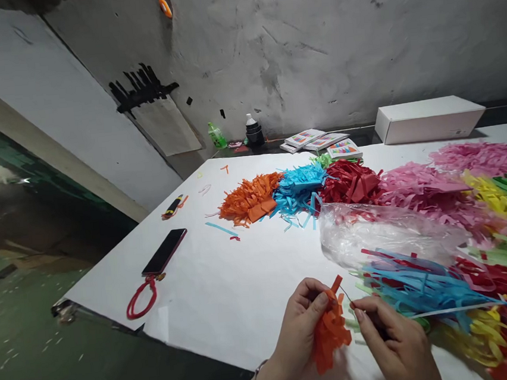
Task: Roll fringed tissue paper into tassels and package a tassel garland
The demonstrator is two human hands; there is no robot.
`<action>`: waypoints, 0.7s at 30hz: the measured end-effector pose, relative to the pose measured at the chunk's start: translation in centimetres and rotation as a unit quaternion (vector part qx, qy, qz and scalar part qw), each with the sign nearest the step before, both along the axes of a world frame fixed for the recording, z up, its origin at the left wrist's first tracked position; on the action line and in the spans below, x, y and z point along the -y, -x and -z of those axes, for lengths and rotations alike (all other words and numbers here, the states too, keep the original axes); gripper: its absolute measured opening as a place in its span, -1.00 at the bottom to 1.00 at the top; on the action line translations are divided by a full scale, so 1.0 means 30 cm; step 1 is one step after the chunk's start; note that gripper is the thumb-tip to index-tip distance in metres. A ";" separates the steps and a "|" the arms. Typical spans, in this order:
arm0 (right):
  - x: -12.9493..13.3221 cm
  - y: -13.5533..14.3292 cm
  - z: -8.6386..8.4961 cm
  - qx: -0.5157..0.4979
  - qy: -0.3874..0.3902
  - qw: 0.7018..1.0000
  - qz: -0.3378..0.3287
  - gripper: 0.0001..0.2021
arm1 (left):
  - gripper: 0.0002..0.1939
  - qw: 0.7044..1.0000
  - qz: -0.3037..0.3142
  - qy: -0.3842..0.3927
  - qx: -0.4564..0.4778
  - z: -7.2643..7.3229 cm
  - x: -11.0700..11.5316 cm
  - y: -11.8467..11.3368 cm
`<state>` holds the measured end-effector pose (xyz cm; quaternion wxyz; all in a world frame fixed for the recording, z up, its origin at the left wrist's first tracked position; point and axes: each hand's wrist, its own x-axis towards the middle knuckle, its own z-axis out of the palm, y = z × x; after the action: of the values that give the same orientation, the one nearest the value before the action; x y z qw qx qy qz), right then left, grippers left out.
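Observation:
My left hand (303, 322) pinches the top of an orange paper tassel (331, 339), whose strips hang down over the white table (201, 302). To its right, my right hand (395, 337) holds a thin wire (345, 293) between thumb and forefinger; the wire reaches up to the top of the tassel. Beside my right hand lies a loose pile of blue paper strips (417, 282), with red, yellow and green strips around it. Behind them rests a clear plastic bag (374, 235).
Orange (254, 197), blue (300, 186), red (351, 182) and pink (424, 188) paper piles line the table's back. A phone (164, 252) with a red cord and a yellow-black cutter (174, 206) lie left. A white box (428, 120) stands by the wall.

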<state>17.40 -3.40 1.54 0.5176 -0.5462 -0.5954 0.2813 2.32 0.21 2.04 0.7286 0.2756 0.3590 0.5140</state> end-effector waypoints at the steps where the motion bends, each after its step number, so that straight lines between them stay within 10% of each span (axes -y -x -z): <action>1: 0.001 0.001 0.000 -0.001 0.001 1.000 -0.001 -0.75 | -0.66 1.000 -0.001 0.000 0.003 -0.001 0.000 0.001; 16: 0.007 0.000 -0.020 0.002 0.025 0.999 -0.031 -0.72 | -0.71 0.999 0.012 -0.030 0.002 0.009 0.008 0.009; 21: -0.009 -0.021 -0.035 -0.064 0.138 0.984 -0.091 -0.63 | -0.74 0.990 0.061 -0.098 -0.075 0.023 0.008 0.027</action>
<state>18.02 -3.14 2.59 0.4464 -0.5369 -0.5636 0.4413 1.49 -0.04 1.34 0.6991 0.4050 0.3433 0.4789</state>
